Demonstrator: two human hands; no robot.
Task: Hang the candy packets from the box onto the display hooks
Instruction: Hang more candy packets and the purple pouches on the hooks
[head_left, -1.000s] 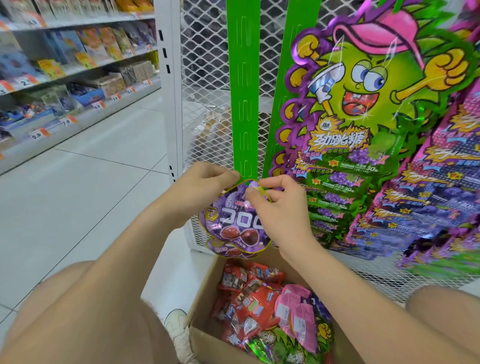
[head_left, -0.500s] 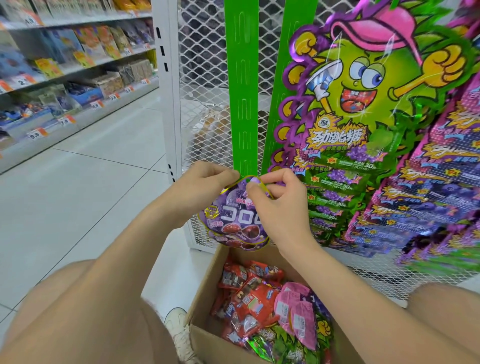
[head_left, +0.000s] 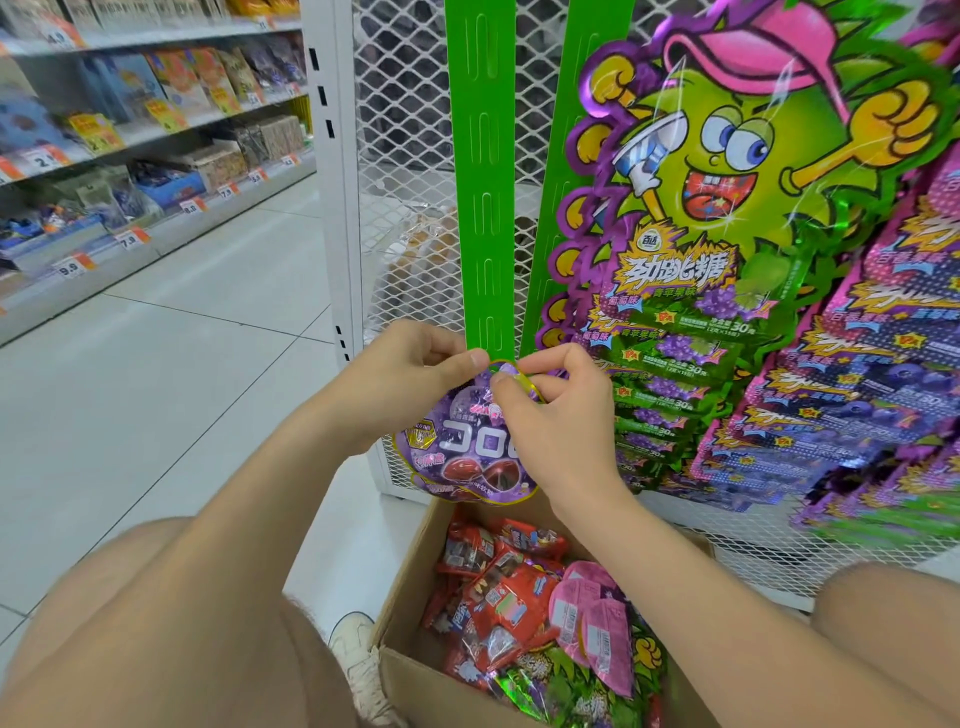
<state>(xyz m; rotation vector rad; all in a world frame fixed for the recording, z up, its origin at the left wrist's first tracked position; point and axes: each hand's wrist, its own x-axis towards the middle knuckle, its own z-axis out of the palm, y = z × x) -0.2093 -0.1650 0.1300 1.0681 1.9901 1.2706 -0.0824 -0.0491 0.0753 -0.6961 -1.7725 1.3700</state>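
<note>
The purple gummy packet was held at the foot of the upright green display strip, above the open cardboard box of remaining packets. Our left grip pinched the packet's top edge; our right grip pinched the same edge from the other side. We judged the hooking step to be in hand. The next move would call for aligning the packet's top with a strip tab, pressing it on, then releasing both grips.

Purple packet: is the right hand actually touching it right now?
Touching. The head view shows the right hand pinching the purple packet at its top edge, just below the green strip.
</note>
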